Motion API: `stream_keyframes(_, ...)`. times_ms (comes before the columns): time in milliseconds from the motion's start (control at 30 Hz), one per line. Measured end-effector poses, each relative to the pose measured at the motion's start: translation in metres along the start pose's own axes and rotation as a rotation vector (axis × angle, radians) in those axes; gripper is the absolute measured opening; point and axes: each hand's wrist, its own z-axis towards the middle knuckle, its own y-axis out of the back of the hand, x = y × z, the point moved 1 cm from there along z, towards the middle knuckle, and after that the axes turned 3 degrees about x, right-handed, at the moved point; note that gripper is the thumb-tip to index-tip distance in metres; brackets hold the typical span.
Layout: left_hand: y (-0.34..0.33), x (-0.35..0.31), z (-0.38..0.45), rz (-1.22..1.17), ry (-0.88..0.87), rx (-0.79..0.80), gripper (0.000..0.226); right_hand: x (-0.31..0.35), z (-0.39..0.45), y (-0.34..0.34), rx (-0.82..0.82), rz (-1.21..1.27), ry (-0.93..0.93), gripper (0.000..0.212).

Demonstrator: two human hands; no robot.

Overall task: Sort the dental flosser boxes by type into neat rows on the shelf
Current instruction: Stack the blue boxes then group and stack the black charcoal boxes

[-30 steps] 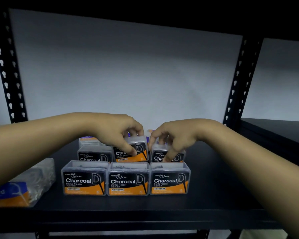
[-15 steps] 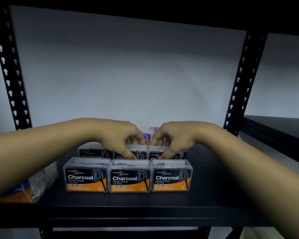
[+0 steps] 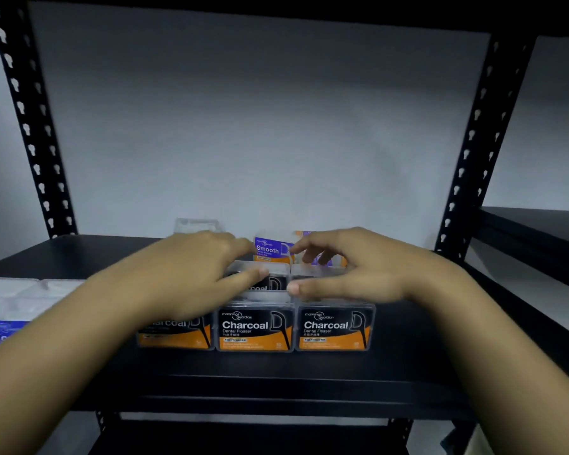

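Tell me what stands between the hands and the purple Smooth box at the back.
The second-row Charcoal box sits directly in front of the Smooth box; both hands, left and right, rest over that row.

Left hand (image 3: 191,274) and right hand (image 3: 352,267) outstretched, fingers loose
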Motion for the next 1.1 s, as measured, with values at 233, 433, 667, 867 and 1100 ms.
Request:
stream_keyframes(233,-0.026,0.007,-0.014,-0.201,0.119,-0.130,0.074,0.008,-0.013,-0.022,-0.061,-0.080,0.001,0.108)
stream_keyframes(433,-0.031,0.005,-0.015,-0.257,0.116,-0.245,0.058,0.008,-0.007,-0.037,-0.074,-0.028,0.044,0.100)
stream_keyframes(667,-0.026,-0.002,-0.019,-0.350,0.148,-0.303,0.038,0.009,-0.006,-0.039,-0.056,-0.052,0.059,0.107)
stream_keyframes(867,-0.021,0.006,-0.024,-0.285,0.183,-0.172,0.046,0.011,-0.006,-0.034,-0.044,-0.015,0.046,0.093)
stream_keyframes(1100,-0.030,0.003,-0.023,-0.054,0.314,-0.202,0.049,0.020,0.003,-0.035,-0.010,-0.024,0.025,0.099)
